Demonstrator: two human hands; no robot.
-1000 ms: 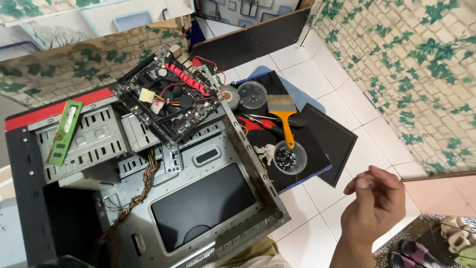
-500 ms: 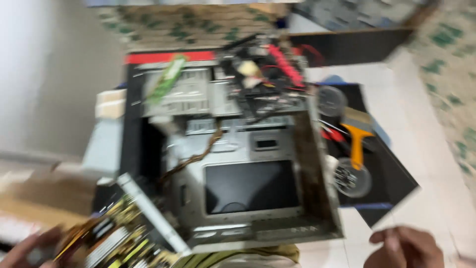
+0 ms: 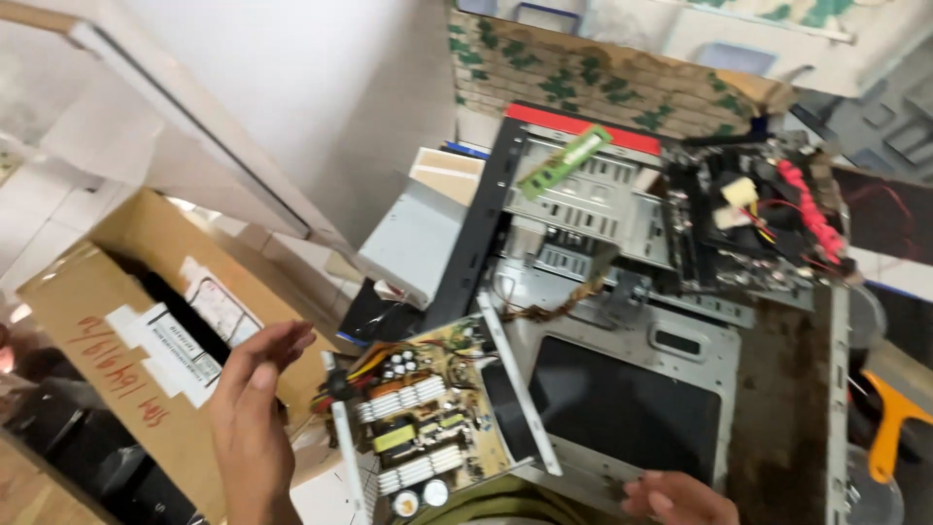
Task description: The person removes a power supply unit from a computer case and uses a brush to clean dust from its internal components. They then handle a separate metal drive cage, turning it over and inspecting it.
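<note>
An open metal computer case (image 3: 671, 389) fills the right half of the view, with a cardboard box (image 3: 117, 331) at nine o'clock. At one o'clock a motherboard (image 3: 753, 228) rests on the case's drive cage, with a green memory stick (image 3: 566, 162) at twelve. An opened power supply (image 3: 432, 413) leans on the case's near left edge, at six o'clock. The left hand (image 3: 255, 408) hovers just beside it, empty, fingers straight and loosely together. The right hand (image 3: 680, 498), partly cropped, rests on the case's bottom rim, fingers curled.
</note>
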